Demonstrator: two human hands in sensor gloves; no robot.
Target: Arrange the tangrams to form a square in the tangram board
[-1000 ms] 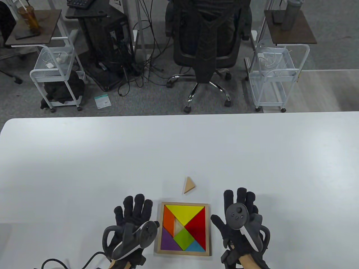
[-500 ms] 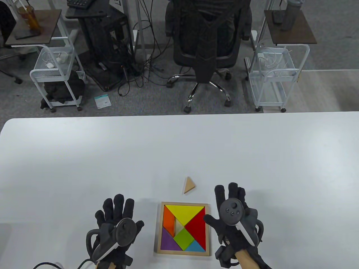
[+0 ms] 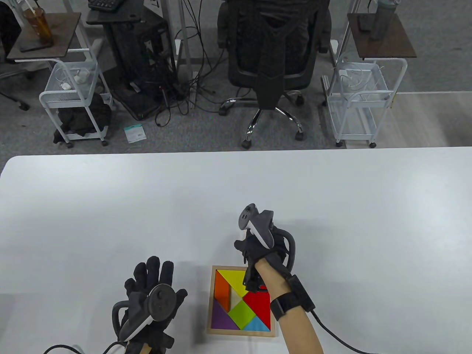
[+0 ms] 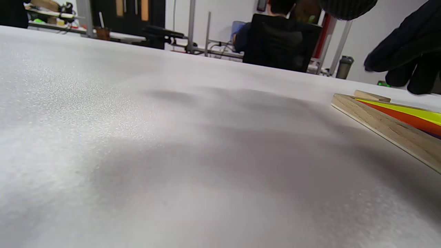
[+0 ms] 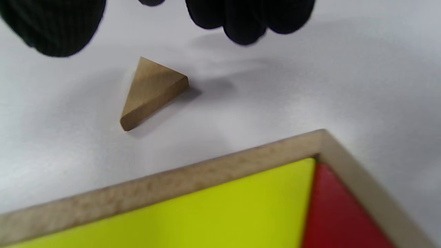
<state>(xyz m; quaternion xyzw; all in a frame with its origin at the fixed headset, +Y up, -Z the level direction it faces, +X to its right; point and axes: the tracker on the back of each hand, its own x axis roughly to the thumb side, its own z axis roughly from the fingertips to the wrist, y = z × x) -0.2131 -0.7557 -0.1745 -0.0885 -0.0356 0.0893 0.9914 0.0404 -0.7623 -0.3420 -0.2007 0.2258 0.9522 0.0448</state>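
The wooden tangram board (image 3: 211,295) lies at the table's front edge and holds yellow (image 3: 234,278), red, orange, purple, green and blue pieces. A small bare gap (image 3: 233,295) shows near its middle. In the table view my right hand (image 3: 250,249) hovers just beyond the board's far edge and covers the loose piece. The right wrist view shows that plain wooden triangle (image 5: 151,91) flat on the table, with the thumb (image 5: 51,27) and fingers (image 5: 241,20) spread above it and not touching. My left hand (image 3: 153,287) rests flat left of the board, holding nothing.
The board's rim (image 4: 379,127) and the wooden triangle (image 4: 372,95) show at the right of the left wrist view. Beyond the white table (image 3: 110,206) stand an office chair (image 3: 271,55) and two wire carts (image 3: 73,96).
My right hand left its place right of the board, swung forward and leftward, and now hangs over the wooden triangle. My left hand slid left away from the board, then stayed put.
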